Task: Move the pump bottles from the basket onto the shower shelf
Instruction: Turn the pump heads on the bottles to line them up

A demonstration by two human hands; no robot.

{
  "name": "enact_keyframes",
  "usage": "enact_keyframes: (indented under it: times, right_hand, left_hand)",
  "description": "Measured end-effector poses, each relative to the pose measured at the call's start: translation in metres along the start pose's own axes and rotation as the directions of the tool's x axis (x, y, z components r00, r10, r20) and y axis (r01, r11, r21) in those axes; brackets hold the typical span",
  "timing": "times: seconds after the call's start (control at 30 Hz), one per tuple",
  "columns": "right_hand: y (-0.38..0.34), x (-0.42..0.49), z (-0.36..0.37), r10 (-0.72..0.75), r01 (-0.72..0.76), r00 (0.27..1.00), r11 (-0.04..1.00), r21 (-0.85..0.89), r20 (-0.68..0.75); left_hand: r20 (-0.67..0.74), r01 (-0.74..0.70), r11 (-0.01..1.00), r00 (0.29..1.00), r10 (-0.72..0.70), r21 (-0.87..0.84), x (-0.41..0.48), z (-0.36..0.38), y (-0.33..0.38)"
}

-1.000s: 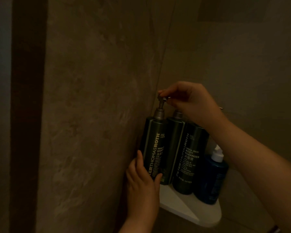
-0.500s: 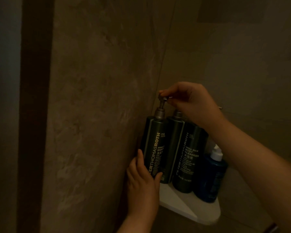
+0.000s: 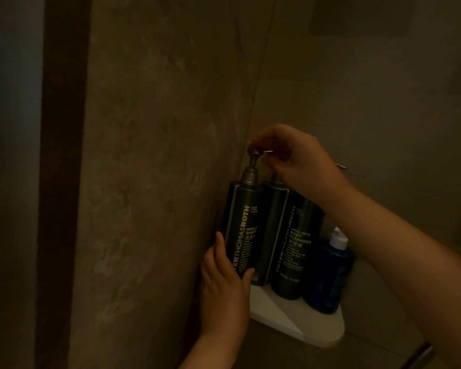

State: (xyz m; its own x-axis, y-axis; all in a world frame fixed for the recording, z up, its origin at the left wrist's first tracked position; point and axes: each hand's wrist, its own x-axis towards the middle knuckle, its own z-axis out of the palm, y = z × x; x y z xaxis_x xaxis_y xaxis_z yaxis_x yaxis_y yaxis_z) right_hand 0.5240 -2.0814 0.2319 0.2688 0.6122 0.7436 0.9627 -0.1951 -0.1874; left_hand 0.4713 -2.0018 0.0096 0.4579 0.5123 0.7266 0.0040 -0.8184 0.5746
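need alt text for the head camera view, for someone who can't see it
In a dim shower corner, the left hand grips the base of a tall dark shampoo pump bottle while the right hand pinches its pump head. Two similar dark bottles and a small blue bottle stand beside it on a white corner shelf.

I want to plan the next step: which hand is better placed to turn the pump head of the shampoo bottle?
The right hand. Its fingers already pinch the pump head of the shampoo bottle. The left hand is low, gripping the bottle's base beside the white shelf, so it better steadies it.
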Motion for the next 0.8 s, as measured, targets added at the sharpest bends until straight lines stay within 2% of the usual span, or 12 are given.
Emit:
enact_keyframes:
  times: [0.13,0.27,0.4,0.5,0.6,0.8]
  right_hand:
    - [-0.004,0.0,-0.003,0.017,-0.014,0.999,0.997,-0.072,0.04]
    - [-0.007,0.002,-0.007,0.005,0.003,0.997,0.994,-0.11,0.075]
    - [-0.005,0.005,-0.006,-0.004,0.013,0.995,0.996,-0.094,0.096]
    - [-0.003,0.005,-0.004,-0.011,0.035,0.994,0.976,-0.215,0.111]
    - [-0.004,0.007,-0.004,-0.027,0.056,0.994,0.953,-0.296,0.102]
    - [-0.003,0.011,-0.007,0.001,0.027,0.996,0.957,-0.29,0.094]
  left_hand:
    - [0.002,0.005,1.0,1.0,-0.005,-0.022,-0.002,-0.002,0.0]
    - [0.068,0.014,0.999,0.998,-0.012,-0.031,-0.01,-0.003,-0.001]
    - [0.018,-0.063,0.998,0.998,0.063,0.019,-0.02,-0.004,-0.005]
    - [-0.013,-0.149,0.988,0.989,0.15,0.044,-0.028,-0.006,-0.01]
    - [0.025,-0.168,0.983,0.986,0.166,0.068,-0.028,-0.011,-0.009]
    - [0.131,-0.149,0.984,0.982,0.136,0.094,-0.026,-0.021,-0.005]
